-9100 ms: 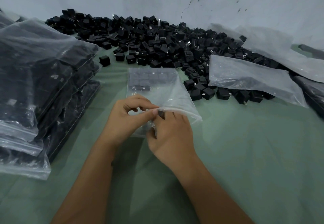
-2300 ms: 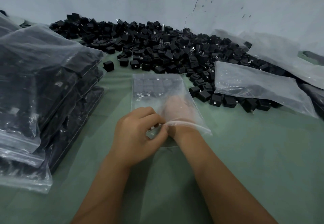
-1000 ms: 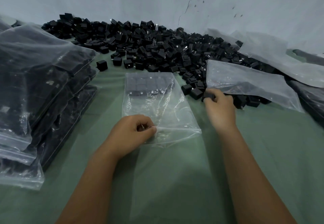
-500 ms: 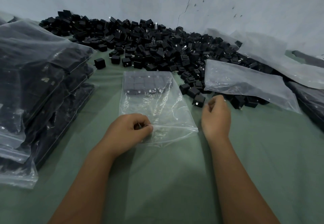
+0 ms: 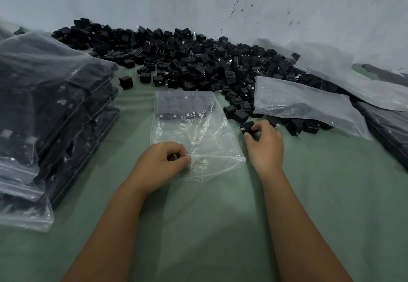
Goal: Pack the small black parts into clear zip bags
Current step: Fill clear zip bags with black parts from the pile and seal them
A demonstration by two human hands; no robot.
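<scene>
Pinching grip on both sides: left hand (image 5: 162, 162) nips the near lip of the clear zip bag (image 5: 194, 134) between thumb and forefinger, holding the mouth up off the green tabletop (image 5: 331, 193); right hand (image 5: 263, 142) closes its fingertips on one small black part (image 5: 247, 126) at the near edge of the loose pile (image 5: 198, 61). Bag lies flat, mouth toward the person, with a short row of parts already seated at its far end. Stack of filled bags (image 5: 44, 116) at left; a flat bag (image 5: 304, 103) rests over the pile's right side. Step in hand, by my reading: carry the part to the mouth and slide it down to the row. To do it well, keep the left pinch high so the opening stays wide, enter low along the bottom film, and push the part up snug against the row rather than dropping it short. Whether the right hand holds one part or two is hard to tell; fingers hide it. Half a second back the right hand hovered loosely curled just short of the pile; now it has reached in and closed on the part. Left hand and bag unchanged.
</scene>
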